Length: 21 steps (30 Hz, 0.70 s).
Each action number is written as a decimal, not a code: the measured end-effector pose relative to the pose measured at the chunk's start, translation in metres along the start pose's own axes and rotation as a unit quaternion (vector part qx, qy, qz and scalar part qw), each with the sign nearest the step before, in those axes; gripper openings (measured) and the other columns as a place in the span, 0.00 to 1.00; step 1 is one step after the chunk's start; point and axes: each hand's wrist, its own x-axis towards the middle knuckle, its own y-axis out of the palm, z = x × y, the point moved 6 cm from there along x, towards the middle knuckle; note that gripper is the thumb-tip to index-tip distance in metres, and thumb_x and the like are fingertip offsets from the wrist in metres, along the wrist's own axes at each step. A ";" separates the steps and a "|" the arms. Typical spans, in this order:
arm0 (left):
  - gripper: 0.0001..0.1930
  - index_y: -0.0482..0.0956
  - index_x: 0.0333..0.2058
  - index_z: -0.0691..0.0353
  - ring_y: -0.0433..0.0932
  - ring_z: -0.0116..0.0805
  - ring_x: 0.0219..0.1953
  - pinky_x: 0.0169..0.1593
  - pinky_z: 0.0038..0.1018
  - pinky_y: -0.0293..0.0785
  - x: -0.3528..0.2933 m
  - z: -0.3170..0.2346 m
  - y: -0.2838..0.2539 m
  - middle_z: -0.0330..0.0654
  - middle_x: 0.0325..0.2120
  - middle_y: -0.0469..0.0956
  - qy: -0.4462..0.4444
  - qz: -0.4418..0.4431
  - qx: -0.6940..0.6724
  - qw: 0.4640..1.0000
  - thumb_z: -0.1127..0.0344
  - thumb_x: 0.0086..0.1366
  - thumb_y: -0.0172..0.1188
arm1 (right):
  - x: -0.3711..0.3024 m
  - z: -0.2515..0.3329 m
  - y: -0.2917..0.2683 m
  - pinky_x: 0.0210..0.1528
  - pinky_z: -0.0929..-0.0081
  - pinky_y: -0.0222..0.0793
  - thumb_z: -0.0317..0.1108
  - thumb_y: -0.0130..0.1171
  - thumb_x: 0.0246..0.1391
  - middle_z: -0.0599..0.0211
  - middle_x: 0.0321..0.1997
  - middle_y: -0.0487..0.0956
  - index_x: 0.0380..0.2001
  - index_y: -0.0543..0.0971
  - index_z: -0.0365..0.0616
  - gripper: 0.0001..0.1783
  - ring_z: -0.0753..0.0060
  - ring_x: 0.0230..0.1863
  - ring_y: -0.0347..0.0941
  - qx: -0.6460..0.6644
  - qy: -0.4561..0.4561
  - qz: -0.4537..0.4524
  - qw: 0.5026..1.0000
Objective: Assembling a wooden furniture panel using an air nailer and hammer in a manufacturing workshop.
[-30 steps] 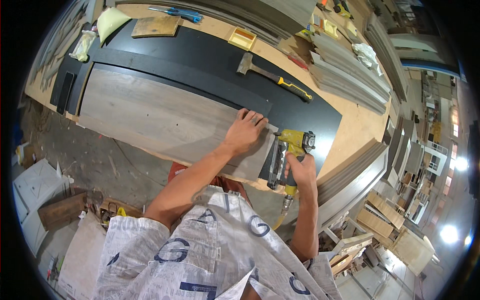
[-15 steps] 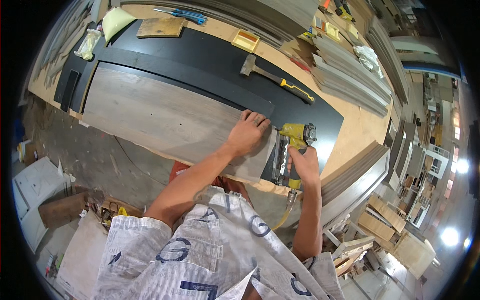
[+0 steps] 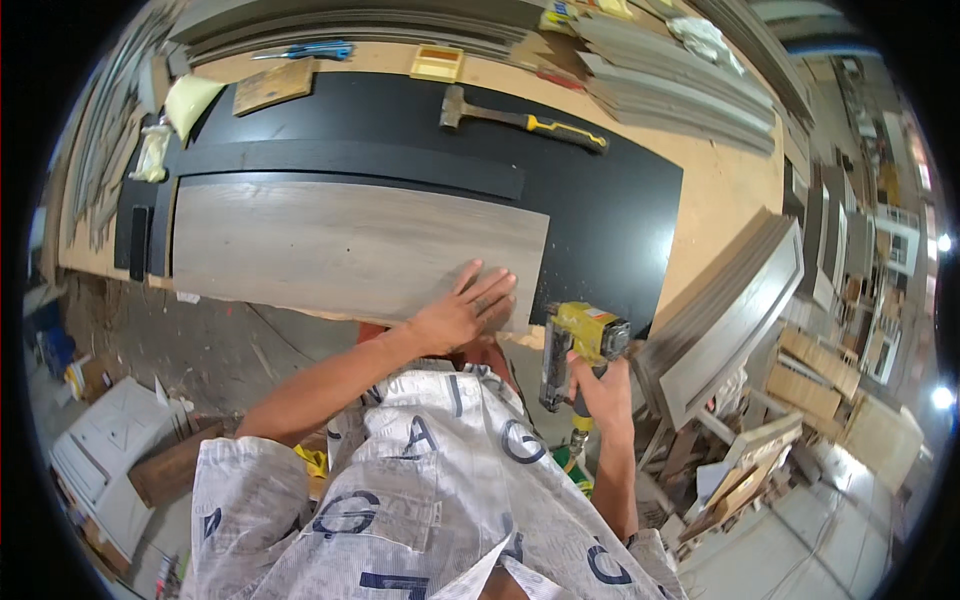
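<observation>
- Grey wood-grain panel, one: lying along the near side of the bench, two small dark spots on its face.
- Left hand, one: laid on the panel near its right end, fingers spread.
- Nail gun, one, yellow and black: just beside the panel's near right corner.
- Right hand, one: wrapped round the nail gun's handle; most fingers hidden, their exact set cannot be told.
- Black board, one: beneath the panel, with one black strip along the panel's far edge.
- Hammer, one: black and yellow handle, on the black board.
- Yellow tray, one, open-topped: contents too small to tell.
- Pale yellow bag, one, bulging; clear bag, one, something whitish inside.
- Wooden block, one; blue knife, one, behind it.
</observation>
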 end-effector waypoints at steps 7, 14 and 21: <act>0.35 0.59 0.66 0.63 0.42 0.45 0.74 0.73 0.53 0.33 0.002 -0.003 0.009 0.50 0.71 0.49 0.011 0.032 0.058 0.998 0.62 0.61 0.56 | -0.029 -0.034 0.026 0.19 0.76 0.64 0.33 0.59 0.59 0.70 0.16 0.73 0.30 0.76 0.35 0.11 0.78 0.15 0.69 -0.023 0.060 -0.016 0.998; 0.36 0.56 0.67 0.64 0.42 0.46 0.74 0.74 0.53 0.32 0.000 0.000 0.005 0.50 0.71 0.48 0.012 0.060 0.063 0.996 0.64 0.61 0.55 | -0.032 -0.026 0.039 0.20 0.75 0.64 0.37 0.59 0.59 0.69 0.14 0.74 0.28 0.78 0.35 0.14 0.77 0.15 0.70 -0.070 0.071 -0.049 0.994; 0.35 0.58 0.67 0.65 0.43 0.47 0.74 0.73 0.54 0.34 0.000 0.000 0.003 0.51 0.71 0.50 0.012 0.033 0.003 0.999 0.66 0.60 0.55 | -0.032 -0.030 0.045 0.20 0.74 0.64 0.38 0.59 0.59 0.69 0.14 0.74 0.27 0.78 0.34 0.15 0.77 0.15 0.70 -0.049 0.070 -0.058 0.995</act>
